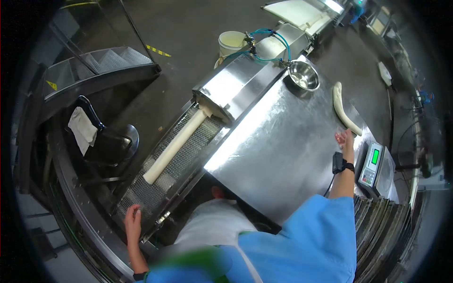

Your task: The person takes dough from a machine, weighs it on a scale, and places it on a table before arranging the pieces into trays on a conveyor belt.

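Note:
My left hand [133, 222] is over the near end of a mesh conveyor belt [134, 200], fingers apart and holding nothing. On that belt lies a long pale roll of dough [175, 147], its far end at the mouth of a steel machine [231, 87]. My right hand [346, 140], with a dark device strapped at its wrist, is above the right side of a steel table [278, 146]. Its fingers are loosely bent and apart, with nothing seen in them. Just beyond them, a curved dough strip [342, 106] rests along the table's edge.
A steel bowl [303, 76] sits at the table's far corner. At right stands a digital scale [373, 165] with a lit green display. Blue hoses [285, 42] cross the machine beside a white bucket [231, 41]. A black chair [111, 141] and metal steps [104, 63] are at left.

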A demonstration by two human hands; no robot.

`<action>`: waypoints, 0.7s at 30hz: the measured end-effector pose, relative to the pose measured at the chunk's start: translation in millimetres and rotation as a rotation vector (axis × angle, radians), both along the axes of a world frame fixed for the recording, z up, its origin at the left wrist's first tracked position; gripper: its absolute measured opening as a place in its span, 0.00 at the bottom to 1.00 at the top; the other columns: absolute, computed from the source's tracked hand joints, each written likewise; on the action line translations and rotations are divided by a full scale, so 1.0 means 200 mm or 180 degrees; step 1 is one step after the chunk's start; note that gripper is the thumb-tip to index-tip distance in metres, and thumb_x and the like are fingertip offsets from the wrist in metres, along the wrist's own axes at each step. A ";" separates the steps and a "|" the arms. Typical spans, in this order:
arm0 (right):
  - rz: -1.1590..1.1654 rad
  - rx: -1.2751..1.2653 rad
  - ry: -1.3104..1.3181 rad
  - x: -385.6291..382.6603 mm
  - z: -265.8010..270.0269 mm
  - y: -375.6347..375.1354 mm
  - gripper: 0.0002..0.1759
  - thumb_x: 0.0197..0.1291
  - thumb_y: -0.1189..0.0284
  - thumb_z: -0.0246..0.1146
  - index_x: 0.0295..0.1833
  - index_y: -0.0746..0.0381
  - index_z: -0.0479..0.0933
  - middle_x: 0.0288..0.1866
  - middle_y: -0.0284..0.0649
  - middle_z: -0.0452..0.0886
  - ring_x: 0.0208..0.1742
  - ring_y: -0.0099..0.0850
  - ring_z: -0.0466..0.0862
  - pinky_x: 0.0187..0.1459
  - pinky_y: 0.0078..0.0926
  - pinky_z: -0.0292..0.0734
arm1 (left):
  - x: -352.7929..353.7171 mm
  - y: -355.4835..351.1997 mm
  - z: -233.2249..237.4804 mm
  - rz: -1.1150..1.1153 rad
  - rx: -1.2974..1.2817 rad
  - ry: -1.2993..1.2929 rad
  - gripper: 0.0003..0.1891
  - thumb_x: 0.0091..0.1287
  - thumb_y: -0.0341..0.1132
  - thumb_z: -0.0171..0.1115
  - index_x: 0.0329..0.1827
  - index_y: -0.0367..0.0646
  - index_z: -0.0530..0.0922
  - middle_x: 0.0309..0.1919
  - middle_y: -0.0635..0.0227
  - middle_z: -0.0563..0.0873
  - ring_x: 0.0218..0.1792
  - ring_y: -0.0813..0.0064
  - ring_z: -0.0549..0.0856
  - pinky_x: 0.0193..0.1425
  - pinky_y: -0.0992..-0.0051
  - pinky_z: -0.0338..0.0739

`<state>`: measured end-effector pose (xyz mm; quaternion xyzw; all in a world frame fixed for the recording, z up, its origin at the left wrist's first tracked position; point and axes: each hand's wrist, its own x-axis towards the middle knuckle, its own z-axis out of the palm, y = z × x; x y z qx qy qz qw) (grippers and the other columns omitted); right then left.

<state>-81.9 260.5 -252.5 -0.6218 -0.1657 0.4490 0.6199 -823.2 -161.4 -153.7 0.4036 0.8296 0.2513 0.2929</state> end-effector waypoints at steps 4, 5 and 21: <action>0.0343 -0.0750 -0.0179 -0.16 -0.12 -0.08 0.23 0.54 0.64 0.58 0.51 0.63 0.60 0.46 0.47 0.67 0.35 0.41 0.78 0.34 0.36 0.78 | 0.03 -0.03 -0.04 0.0015 0.0105 0.0067 0.10 0.61 0.29 0.50 0.43 0.37 0.74 0.41 0.60 0.77 0.45 0.65 0.76 0.50 0.72 0.68; 0.0530 -0.0966 -0.0275 -0.26 -0.12 -0.09 0.20 0.55 0.65 0.56 0.50 0.62 0.63 0.44 0.44 0.70 0.34 0.39 0.79 0.32 0.32 0.77 | 0.05 -0.02 -0.03 -0.0017 0.0067 0.0136 0.10 0.61 0.29 0.50 0.43 0.37 0.74 0.41 0.60 0.77 0.45 0.65 0.76 0.50 0.72 0.68; 0.5263 0.3493 -0.3705 -3.11 0.00 -1.07 0.27 0.41 0.76 0.62 0.52 0.61 0.67 0.52 0.47 0.69 0.56 0.45 0.67 0.53 0.41 0.64 | 0.20 -0.34 0.05 0.0589 0.0053 0.0346 0.10 0.60 0.31 0.52 0.44 0.40 0.74 0.43 0.60 0.77 0.47 0.59 0.74 0.52 0.68 0.67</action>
